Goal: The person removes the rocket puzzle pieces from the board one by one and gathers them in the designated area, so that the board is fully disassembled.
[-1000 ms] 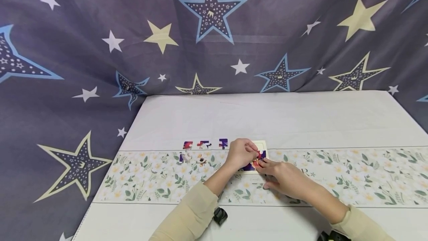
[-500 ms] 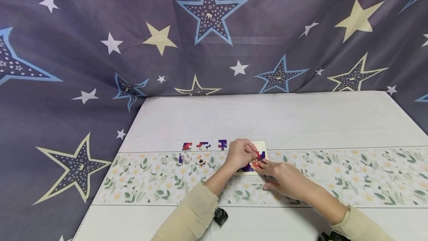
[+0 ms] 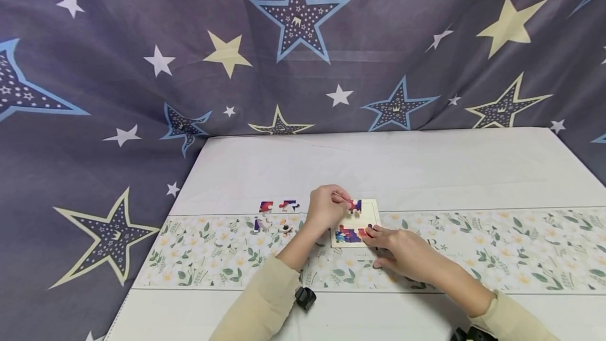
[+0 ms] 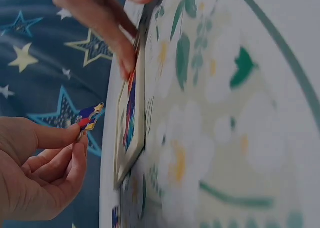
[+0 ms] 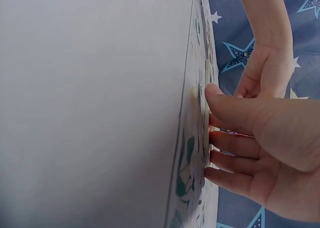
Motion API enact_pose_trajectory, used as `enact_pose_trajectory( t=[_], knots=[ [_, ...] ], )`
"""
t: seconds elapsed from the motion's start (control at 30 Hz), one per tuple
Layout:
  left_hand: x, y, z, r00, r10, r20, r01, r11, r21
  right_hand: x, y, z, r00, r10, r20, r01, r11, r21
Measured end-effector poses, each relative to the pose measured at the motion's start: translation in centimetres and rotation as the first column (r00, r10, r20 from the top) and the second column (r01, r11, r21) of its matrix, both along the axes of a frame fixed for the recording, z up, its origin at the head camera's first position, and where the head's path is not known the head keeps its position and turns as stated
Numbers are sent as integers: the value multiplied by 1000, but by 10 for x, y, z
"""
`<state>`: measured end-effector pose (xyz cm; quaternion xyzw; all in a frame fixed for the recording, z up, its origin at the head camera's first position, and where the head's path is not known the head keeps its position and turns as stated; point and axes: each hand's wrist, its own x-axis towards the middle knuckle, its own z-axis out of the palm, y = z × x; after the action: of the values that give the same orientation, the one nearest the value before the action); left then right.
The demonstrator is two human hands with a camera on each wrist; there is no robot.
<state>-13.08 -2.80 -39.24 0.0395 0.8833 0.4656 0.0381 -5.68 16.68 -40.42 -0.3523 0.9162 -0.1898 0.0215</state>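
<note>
My left hand (image 3: 325, 208) pinches a red and purple jigsaw puzzle piece (image 3: 355, 207) between thumb and fingertips. In the left wrist view that puzzle piece (image 4: 90, 119) is held up beside the cream puzzle board (image 4: 142, 100). A row of joined colourful pieces (image 3: 349, 236) fills the near side of the board; its cream base shows above them. My right hand (image 3: 408, 252) rests at the board's near right corner, fingertips on the pieces there. From the right wrist view, the right hand (image 5: 270, 148) has extended fingers along the board's edge.
Loose puzzle pieces lie left of the board, among them a red one (image 3: 266, 206), a red and white one (image 3: 289, 205) and a pale one (image 3: 285, 228). A floral strip (image 3: 208, 251) crosses the white table (image 3: 450, 167). A star-patterned curtain (image 3: 355, 41) hangs behind.
My left hand has lifted up and left from the board with the piece pinched, uncovering the row below. It now covers the spot where a purple piece lay. My right hand stays put.
</note>
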Motion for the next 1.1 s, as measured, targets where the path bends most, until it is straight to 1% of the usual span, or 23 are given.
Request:
enact_pose_trajectory(
  t=[0.2, 0.37, 0.47, 0.6, 0.77, 0.83, 0.93, 1.03, 1.1],
  knots=[
    [-3, -23, -3, 999, 36, -37, -35, 999, 25, 0, 0, 0, 1000, -14, 16, 14, 1000, 7],
    [-2, -42, 0, 997, 53, -50, -53, 999, 9, 1, 1, 0, 1000, -11, 16, 11, 1000, 2],
    [-1, -51, 2, 997, 70, -30, -70, 998, 3, 1, 1, -1, 1000, -15, 12, 15, 1000, 4],
    [1, -59, 1, 997, 76, 22, -76, 997, 11, 1, 0, -2, 1000, -20, 12, 20, 1000, 6],
    [4, -66, -5, 993, 60, 98, -59, 998, -14, 2, -1, -2, 1000, -21, 15, 21, 1000, -2],
    [5, -68, -7, 992, 57, 112, -53, 998, -39, 3, -1, -1, 1000, -23, 19, 23, 1000, -6],
    [8, -70, -10, 995, 53, 90, -45, 995, -88, 3, -1, 0, 1000, -21, 23, 21, 1000, -12],
    [10, -72, -11, 998, 48, 46, -41, 989, -142, 3, -1, 0, 1000, -22, 23, 22, 1000, -10],
    [12, -72, -11, 999, 45, 27, -40, 985, -168, 3, 0, -1, 1000, -21, 20, 21, 1000, -7]
  ],
)
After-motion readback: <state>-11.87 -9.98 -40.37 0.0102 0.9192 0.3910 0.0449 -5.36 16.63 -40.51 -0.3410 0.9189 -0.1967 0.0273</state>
